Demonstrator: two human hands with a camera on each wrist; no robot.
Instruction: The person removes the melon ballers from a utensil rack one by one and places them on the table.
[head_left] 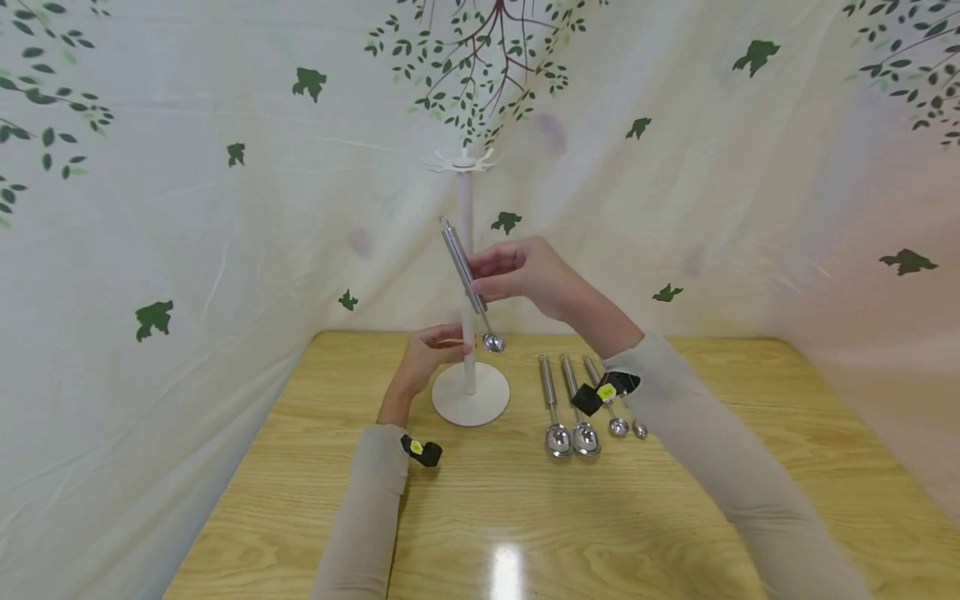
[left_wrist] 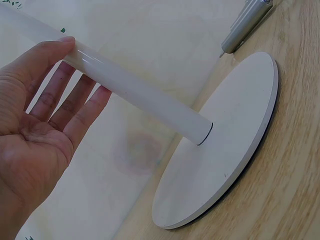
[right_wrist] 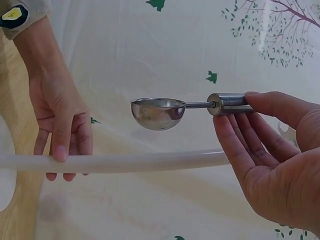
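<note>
A white stand with a round base (head_left: 453,410) rises on a slim pole (left_wrist: 140,100) to a ring of hooks (head_left: 463,163). My left hand (head_left: 427,360) holds the pole low down, thumb on one side and fingertips on the other. In my right hand (head_left: 528,271) is a metal scoop (right_wrist: 159,114), its cylindrical handle pinched between thumb and fingers. The scoop hangs tilted in front of the pole, handle loop up and round bowl (head_left: 493,342) down. Its loop is below the hooks.
Several metal scoops and spoons lie side by side right of the stand, among them a large scoop (head_left: 558,439) and a smaller one (head_left: 618,427). My right sleeve and wrist camera partly cover them. Behind the wooden table (head_left: 465,500) hangs a pale leaf-patterned cloth (head_left: 225,250).
</note>
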